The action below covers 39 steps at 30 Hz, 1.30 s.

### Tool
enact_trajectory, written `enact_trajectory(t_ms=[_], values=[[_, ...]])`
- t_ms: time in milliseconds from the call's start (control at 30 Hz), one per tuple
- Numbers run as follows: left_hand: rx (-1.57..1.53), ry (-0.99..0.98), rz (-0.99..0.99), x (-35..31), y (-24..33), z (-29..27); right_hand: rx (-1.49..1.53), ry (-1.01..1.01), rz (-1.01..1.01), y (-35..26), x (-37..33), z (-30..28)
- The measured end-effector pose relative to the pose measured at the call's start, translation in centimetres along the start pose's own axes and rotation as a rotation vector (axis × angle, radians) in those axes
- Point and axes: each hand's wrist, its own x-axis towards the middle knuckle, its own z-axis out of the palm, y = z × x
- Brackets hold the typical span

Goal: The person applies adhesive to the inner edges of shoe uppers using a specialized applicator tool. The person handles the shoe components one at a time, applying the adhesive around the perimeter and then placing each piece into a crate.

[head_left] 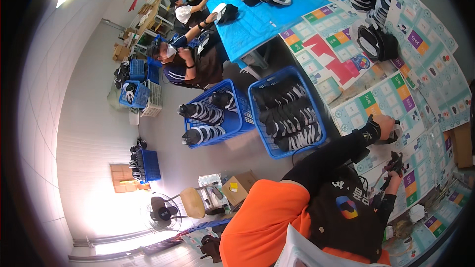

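My left hand [384, 126], in a black sleeve with a dark band at the wrist, reaches out over the paper-covered worktable [368, 113]. Its fingers are curled at a small pale, rounded piece [395, 131], whose kind I cannot make out. Closer to my body, my right hand [394, 180] is closed round a dark hand tool [394, 163] with a narrow, irregular head. A thin cord or hose seems to run beside it. A black shoe [374, 42] with a pale sole edge lies farther along the table.
Blue crates [320, 104] of black-and-white striped shoes stand beside the table. A blue-covered table [247, 17] holds more shoes, and several people in masks sit along it. A fan [163, 211], a chair [192, 203] and a cardboard box [237, 188] stand behind me.
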Motion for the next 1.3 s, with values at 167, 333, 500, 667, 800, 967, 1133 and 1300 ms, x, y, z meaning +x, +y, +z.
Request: enact_trajectory(t_ms=[167, 333, 500, 667, 800, 967, 1133, 1300], values=[[-0.029, 0.015, -0.069, -0.2, 0.1, 0.2, -0.062, -0.061, 0.025, 0.9, 0.8, 0.1], [0.006, -0.107, -0.06, -0.8, 3.1, -2.3, -0.069, -0.022, 0.021, 1.0, -0.7, -0.1], [0.036, -0.08, 0.067, 1.4, 2.3, 0.3, -0.023, -0.11, -0.222, 1.3, -0.5, 0.8], [0.087, -0.182, 0.097, 2.0, 4.1, -2.1, -0.234, 0.121, 0.055, -0.3, -1.5, 2.2], [0.128, -0.181, -0.002, 1.6, 3.4, -2.7, -0.2, 0.053, 0.076, -3.2, -3.5, 4.3], [0.129, -0.192, 0.101, 2.3, 4.6, 0.3, -0.281, -0.052, 0.119, -1.8, -3.3, 3.6], [0.177, -0.234, 0.096, 2.1, 5.6, 0.6, -0.325, 0.076, -0.035, 1.5, -2.1, 5.1], [0.158, -0.207, 0.087, 2.0, 4.6, 0.2, -0.363, 0.135, -0.094, 1.1, -2.0, 5.9]])
